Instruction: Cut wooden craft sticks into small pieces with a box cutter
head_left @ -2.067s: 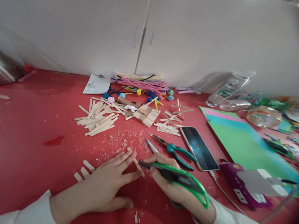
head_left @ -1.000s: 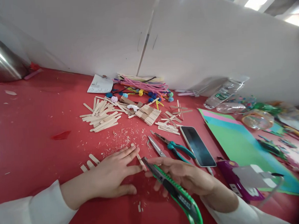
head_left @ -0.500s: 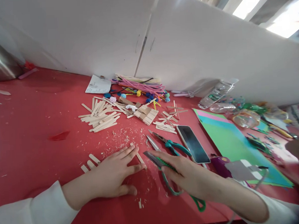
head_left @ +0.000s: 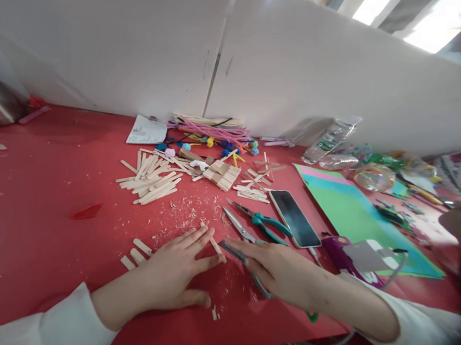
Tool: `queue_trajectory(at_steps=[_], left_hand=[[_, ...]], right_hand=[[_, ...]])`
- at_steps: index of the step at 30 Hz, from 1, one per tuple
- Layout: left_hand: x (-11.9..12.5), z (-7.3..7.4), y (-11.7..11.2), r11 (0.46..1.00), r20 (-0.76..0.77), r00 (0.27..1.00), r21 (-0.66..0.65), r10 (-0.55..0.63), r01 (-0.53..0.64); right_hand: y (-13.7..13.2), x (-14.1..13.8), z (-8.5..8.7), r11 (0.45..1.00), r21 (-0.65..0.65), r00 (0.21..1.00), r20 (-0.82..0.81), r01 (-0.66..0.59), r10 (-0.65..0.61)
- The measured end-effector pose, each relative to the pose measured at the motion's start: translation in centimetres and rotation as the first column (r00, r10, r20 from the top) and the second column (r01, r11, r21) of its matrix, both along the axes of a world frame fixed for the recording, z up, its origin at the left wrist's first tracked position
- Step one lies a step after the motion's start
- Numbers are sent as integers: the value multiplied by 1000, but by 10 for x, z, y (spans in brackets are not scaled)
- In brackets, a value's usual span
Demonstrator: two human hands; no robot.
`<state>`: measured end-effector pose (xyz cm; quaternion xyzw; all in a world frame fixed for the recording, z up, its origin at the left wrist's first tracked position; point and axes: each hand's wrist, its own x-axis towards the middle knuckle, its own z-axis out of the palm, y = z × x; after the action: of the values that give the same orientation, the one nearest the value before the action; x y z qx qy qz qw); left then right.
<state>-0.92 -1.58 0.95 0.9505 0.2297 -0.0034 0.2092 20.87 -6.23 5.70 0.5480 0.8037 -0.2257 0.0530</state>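
Two bare hands were low over the table (head_left: 56,204), toward its near edge. Left hand (head_left: 170,275): palm down, thumb and index spread wide, other fingers close together, tips on a stick (head_left: 216,248). Stick lay flat on the table, slanted, far end under the fingertips, near end by the index tip. Right hand (head_left: 277,266): fingers wrapped around a cutter (head_left: 233,250), its front end just beside the stick. Couldn't tell if they touched. Scissors (head_left: 237,224) and pliers (head_left: 265,223) lay just beyond the right hand, phone (head_left: 295,218) to their right. Shavings (head_left: 190,214) were scattered on the far side of the stick. Stick pile (head_left: 151,180) sat farther back, pipe cleaners (head_left: 216,130) along the far edge.
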Motion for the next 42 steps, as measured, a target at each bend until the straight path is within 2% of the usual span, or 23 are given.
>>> queue_trajectory(at_steps=[8, 17, 24, 27, 31, 35, 39, 42], left_hand=[[-1, -8, -1, 1000, 23, 1000, 8, 5, -6], [1, -3, 0, 1000, -10, 1000, 3, 2, -2], [-1, -7, 0, 999, 46, 999, -31, 18, -17], [-1, -8, 0, 999, 49, 999, -42, 16, -14], [1, -6, 0, 998, -5, 1000, -59, 2, -2], [2, -4, 2, 998, -33, 999, -64, -9, 7], [3, -1, 4, 996, -70, 998, -92, -11, 5], [4, 1, 5, 995, -74, 997, -99, -13, 6]], right_hand=[[0, 0, -2, 1000, -25, 1000, -18, -6, 5], [2, -2, -3, 1000, -26, 1000, -9, -4, 4], [2, -3, -2, 998, 38, 998, 19, -55, 54], [3, -3, -3, 995, 34, 992, 88, -96, 93], [9, -6, 2, 975, -29, 945, 240, -221, 222], [20, -15, 15, 948, -120, 881, 350, -295, 318], [31, -24, 26, 914, -207, 846, 350, -349, 402], [35, -27, 28, 915, -249, 864, 321, -318, 388]])
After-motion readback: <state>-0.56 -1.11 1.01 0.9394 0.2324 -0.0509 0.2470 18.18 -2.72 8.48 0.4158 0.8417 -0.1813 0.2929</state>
